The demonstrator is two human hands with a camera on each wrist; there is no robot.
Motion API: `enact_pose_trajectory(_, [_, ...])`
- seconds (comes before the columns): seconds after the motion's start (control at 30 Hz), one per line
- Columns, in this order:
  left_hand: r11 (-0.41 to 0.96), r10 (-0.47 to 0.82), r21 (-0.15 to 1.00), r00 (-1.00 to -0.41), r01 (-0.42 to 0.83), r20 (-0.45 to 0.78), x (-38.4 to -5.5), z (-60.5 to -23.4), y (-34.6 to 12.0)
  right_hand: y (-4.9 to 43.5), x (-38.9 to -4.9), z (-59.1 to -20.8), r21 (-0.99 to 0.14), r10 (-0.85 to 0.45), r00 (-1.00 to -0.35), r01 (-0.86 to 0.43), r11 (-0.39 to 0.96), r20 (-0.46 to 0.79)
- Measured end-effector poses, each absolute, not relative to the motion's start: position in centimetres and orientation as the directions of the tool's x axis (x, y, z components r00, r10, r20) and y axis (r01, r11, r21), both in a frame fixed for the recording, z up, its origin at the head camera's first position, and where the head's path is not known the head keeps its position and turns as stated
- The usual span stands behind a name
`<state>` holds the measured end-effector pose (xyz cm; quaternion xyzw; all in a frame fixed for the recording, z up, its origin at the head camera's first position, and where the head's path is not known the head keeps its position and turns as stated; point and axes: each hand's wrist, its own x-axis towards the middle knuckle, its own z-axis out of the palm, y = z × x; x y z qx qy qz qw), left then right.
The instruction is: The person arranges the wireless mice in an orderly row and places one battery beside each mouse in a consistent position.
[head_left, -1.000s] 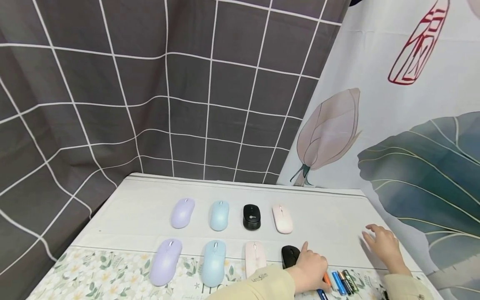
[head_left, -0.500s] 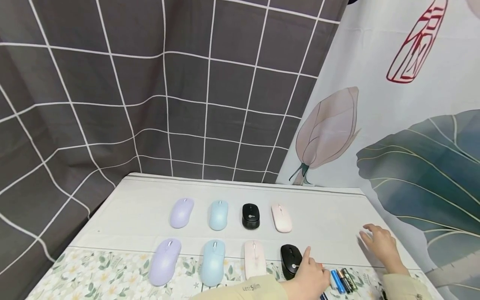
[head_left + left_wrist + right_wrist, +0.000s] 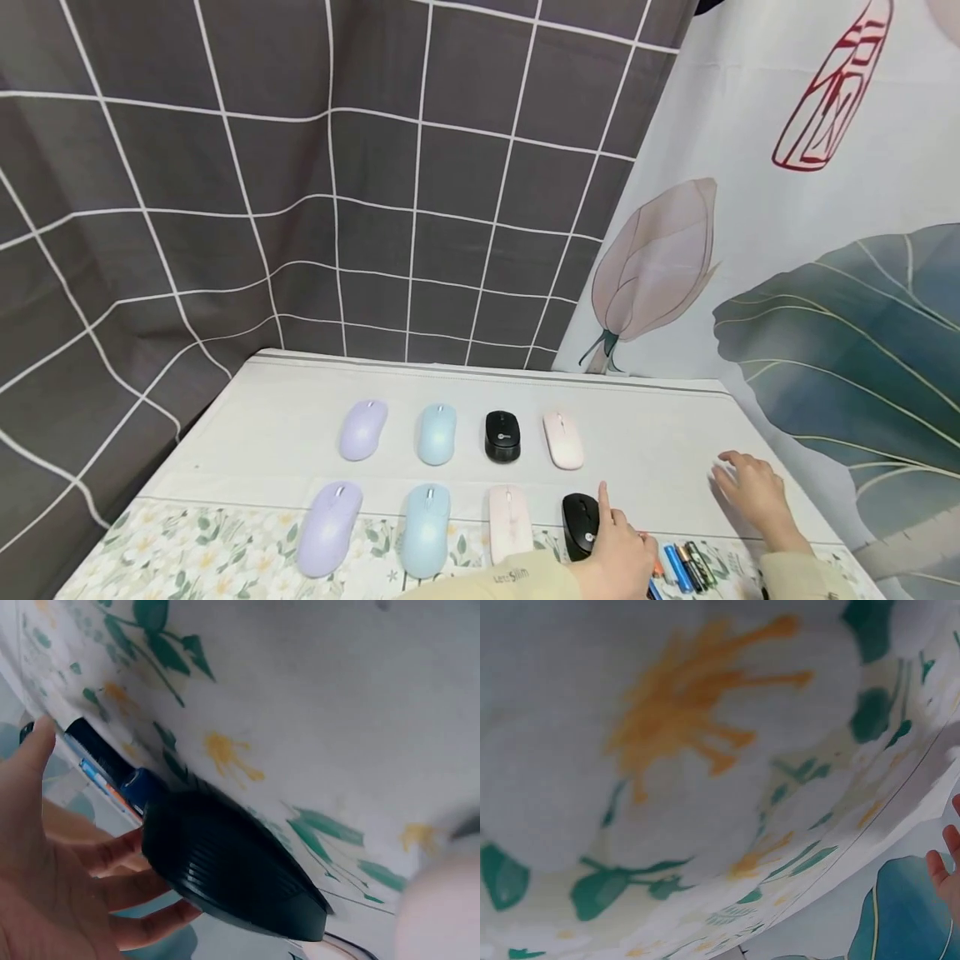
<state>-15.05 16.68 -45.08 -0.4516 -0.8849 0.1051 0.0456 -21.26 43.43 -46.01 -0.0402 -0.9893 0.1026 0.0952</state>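
Observation:
My left hand [image 3: 617, 557] lies at the right side of a black computer mouse [image 3: 581, 526] in the front row. In the left wrist view its relaxed fingers [image 3: 120, 851] reach to the dark mouse's edge, and its thumb stands apart from them. Right beside this hand lies a row of small coloured cylinders [image 3: 686, 567] that look like batteries, partly hidden by it. My right hand [image 3: 756, 497] is held at the table's right side with loosely bent fingers and nothing in them; the right wrist view shows only its fingertips [image 3: 939, 866].
The front row also holds a purple mouse [image 3: 330, 529], a light blue mouse [image 3: 426, 532] and a pink mouse [image 3: 510, 525]. Behind it stand purple [image 3: 363, 430], blue [image 3: 437, 434], black [image 3: 502, 437] and pink [image 3: 563, 440] mice. A flowered cloth [image 3: 217, 542] covers the table's front.
My left hand has moved left from over the coloured cylinders to the black mouse's side, uncovering more of the mouse. My right hand has shifted slightly left.

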Motion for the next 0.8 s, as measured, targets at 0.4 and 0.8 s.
enact_pose_trajectory(0.4, [0.574,0.819,-0.132,-0.571,0.808,0.063,-14.6,-45.5,17.1,44.0,-21.0,-46.6,-0.207,0.112,-0.979,0.076,0.975,0.171])
enact_pose_trajectory(0.8, [0.446,0.893,-0.016,-0.446,0.895,-0.057,-15.2,-44.3,16.3,44.0,-21.0,-46.5,-0.224,0.109,-0.985,0.076,0.972,0.137])
